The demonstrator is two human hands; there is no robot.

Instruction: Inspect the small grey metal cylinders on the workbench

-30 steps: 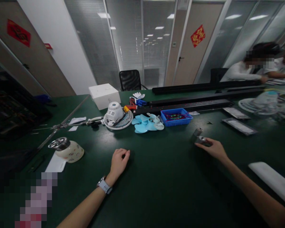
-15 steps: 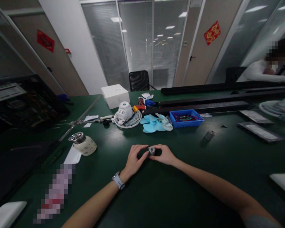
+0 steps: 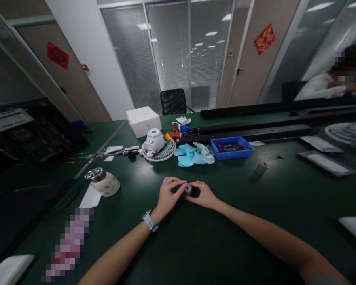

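In the middle of the table, a small silver-grey cylindrical motor (image 3: 188, 191) with a dark shaft on top stands upright between my two hands. My right hand (image 3: 206, 195) holds its body between thumb and fingers from the right. My left hand (image 3: 169, 194), a watch on its wrist, pinches at the top of the motor by the shaft. Whether a tiny part sits between the left fingertips is too small to tell. A second, similar motor (image 3: 261, 168) stands further right on the green table (image 3: 225, 253).
Beyond my hands lie blue fan blades (image 3: 187, 154), a white fan head (image 3: 154, 141) and a blue tray (image 3: 232, 154) of wires. A cream jar (image 3: 108, 185) stands to the left. Long black rails (image 3: 255, 126) cross the back right, where another person (image 3: 319, 86) sits.
My left fingers have shifted up and over the motor's top, from beside it. My right hand keeps its hold. The other person's hand at the right has been raised.
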